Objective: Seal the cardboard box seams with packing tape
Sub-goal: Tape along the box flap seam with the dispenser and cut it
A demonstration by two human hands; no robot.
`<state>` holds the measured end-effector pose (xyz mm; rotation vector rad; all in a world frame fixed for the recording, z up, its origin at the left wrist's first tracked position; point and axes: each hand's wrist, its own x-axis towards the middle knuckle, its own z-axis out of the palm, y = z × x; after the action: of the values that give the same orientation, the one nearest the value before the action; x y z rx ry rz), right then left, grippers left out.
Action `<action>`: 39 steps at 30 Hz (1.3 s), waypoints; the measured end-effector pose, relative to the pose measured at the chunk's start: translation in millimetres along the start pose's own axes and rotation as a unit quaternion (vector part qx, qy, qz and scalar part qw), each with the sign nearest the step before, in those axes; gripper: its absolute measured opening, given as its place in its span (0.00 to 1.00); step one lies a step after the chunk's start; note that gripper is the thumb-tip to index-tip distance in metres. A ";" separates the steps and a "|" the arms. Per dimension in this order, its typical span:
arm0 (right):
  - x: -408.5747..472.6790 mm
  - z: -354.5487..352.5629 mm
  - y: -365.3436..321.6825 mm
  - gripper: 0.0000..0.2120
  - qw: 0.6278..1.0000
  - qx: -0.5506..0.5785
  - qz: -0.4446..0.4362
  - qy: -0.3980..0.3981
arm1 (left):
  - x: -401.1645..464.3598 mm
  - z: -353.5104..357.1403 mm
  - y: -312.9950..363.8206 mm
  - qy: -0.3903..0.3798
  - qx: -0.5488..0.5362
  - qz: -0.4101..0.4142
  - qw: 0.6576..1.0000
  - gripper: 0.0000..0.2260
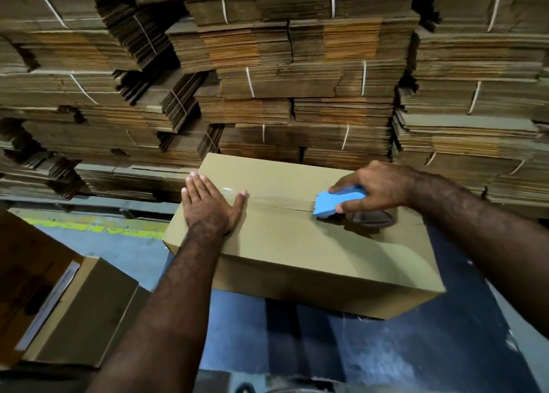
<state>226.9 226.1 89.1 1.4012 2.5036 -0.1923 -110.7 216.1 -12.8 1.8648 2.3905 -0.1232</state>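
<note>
A closed brown cardboard box (297, 244) lies in front of me, its top seam running left to right. Clear packing tape (276, 201) covers the seam from the left end to about two thirds along. My left hand (209, 204) lies flat, fingers spread, on the box's left end over the start of the tape. My right hand (377, 189) grips a blue tape dispenser (335, 202) that rests on the seam toward the right. The tape roll (372, 217) sits under that hand, partly hidden.
Tall stacks of bundled flat cardboard (297, 80) fill the whole background close behind the box. A second box (80, 312) with open flaps stands at the lower left. The box rests on a blue surface (356, 348); a yellow-marked floor (98, 226) shows at left.
</note>
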 end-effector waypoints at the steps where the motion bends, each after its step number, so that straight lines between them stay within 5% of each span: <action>1: -6.5 0.7 4.3 0.31 1.000 0.008 0.008 -0.004 | 0.8 0.4 0.5 -0.001 0.004 -0.002 1.000 0.50; 8: 3.2 5.9 -1.7 0.34 0.999 0.004 0.022 -0.032 | -16.9 0.1 9.3 0.030 -0.004 0.036 0.999 0.47; 12: 3.9 3.6 1.1 0.36 0.998 0.020 0.019 -0.051 | -56.5 0.0 56.2 0.005 -0.040 0.300 0.953 0.50; 15: 4.7 5.9 -1.1 0.33 0.998 0.032 0.024 -0.053 | -79.2 0.6 91.5 -0.038 -0.023 0.382 0.923 0.55; 21: 1.7 6.0 -0.6 0.29 0.998 0.042 0.016 -0.045 | -84.6 6.1 98.5 -0.040 0.038 0.419 0.906 0.66; 32: -45.5 11.2 32.3 0.30 0.997 0.045 0.014 -0.064 | -84.1 5.4 99.4 -0.090 0.033 0.390 0.916 0.67; 39: -38.2 16.3 24.0 0.31 0.998 0.010 0.045 -0.043 | -81.3 6.1 91.2 -0.050 0.001 0.380 0.924 0.61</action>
<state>269.0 203.6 85.1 1.4770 2.3717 -0.2544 -2.4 159.3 -7.7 2.5483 1.4482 -0.1422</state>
